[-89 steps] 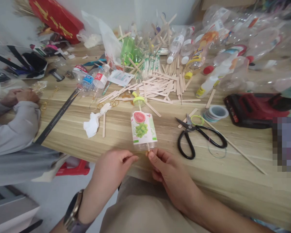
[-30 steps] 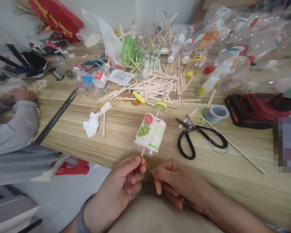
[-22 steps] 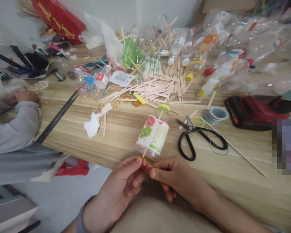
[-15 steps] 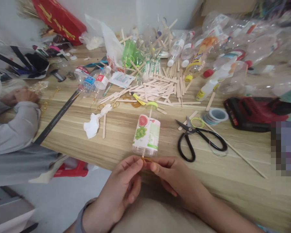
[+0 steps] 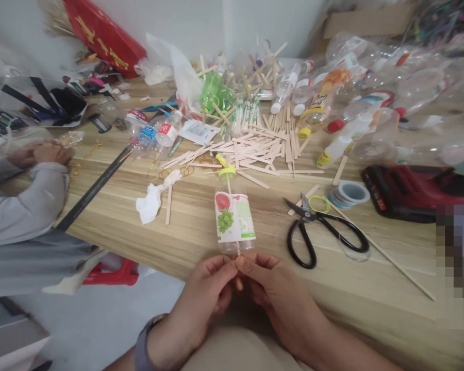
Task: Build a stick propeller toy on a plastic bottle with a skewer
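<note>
A clear plastic bottle (image 5: 235, 219) with a fruit-printed label and a yellow-green cap (image 5: 227, 172) lies in front of me, its base toward me. Through it runs a thin wooden stick (image 5: 238, 247), whose near end pokes out of the base. My left hand (image 5: 203, 291) is closed, thumb and fingers pinching around that stick end. Against it, my right hand (image 5: 272, 288) is closed too, its thumb pressed at the same spot. A thin yellowish rubber band at the fingertips is mostly hidden now.
Black-handled scissors (image 5: 307, 216) lie open at right, near a tape roll (image 5: 348, 195), a long thin stick (image 5: 398, 264) and a red-black power tool (image 5: 406, 190). Wooden craft sticks (image 5: 255, 152) are heaped behind the bottle. Crumpled tissue (image 5: 149, 203) lies left; another person's hands (image 5: 42, 153) rest further left.
My right hand has drawn in against the left at the stick end, and the rubber band stretched between them is hardly visible now. The bottle has tilted slightly, its cap leftward.
</note>
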Demonstrator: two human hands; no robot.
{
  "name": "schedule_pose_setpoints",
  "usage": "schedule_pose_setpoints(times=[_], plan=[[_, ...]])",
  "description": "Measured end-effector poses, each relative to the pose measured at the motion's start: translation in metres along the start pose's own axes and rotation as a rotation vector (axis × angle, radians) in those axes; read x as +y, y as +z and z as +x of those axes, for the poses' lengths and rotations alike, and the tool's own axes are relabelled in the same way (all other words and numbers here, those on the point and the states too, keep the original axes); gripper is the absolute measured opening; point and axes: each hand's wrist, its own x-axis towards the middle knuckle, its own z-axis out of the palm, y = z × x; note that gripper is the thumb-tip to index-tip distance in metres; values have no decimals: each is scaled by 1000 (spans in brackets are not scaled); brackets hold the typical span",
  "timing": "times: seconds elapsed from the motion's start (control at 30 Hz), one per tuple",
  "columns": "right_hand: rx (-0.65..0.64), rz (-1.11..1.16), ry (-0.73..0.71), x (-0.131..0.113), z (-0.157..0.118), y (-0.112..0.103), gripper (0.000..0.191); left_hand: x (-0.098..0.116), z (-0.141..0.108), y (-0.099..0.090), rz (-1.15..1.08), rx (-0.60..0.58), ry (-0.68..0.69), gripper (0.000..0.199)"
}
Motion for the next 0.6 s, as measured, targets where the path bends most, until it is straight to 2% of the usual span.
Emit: schedule_pose_setpoints(times=[0.1, 0.17, 0.27, 0.37, 0.5, 0.6], plan=[[34, -11, 20, -2, -1, 0, 41, -2, -2, -4, 43, 23, 25, 36], [57, 0, 27, -4, -2, -1, 44, -3, -5, -8, 137, 105, 135, 26], [57, 16, 32, -5, -2, -2, 48, -2, -10, -14, 430, 233, 361, 7], [38, 22, 10, -3, 0, -2, 48, 1, -13, -18, 686, 330, 501, 10], [21, 34, -23, 1, 3, -3, 48, 7, -10, -21, 851, 425, 544, 15], [24, 27, -24, 3, 5, -4, 49, 14, -8, -22, 887, 386, 487, 16]])
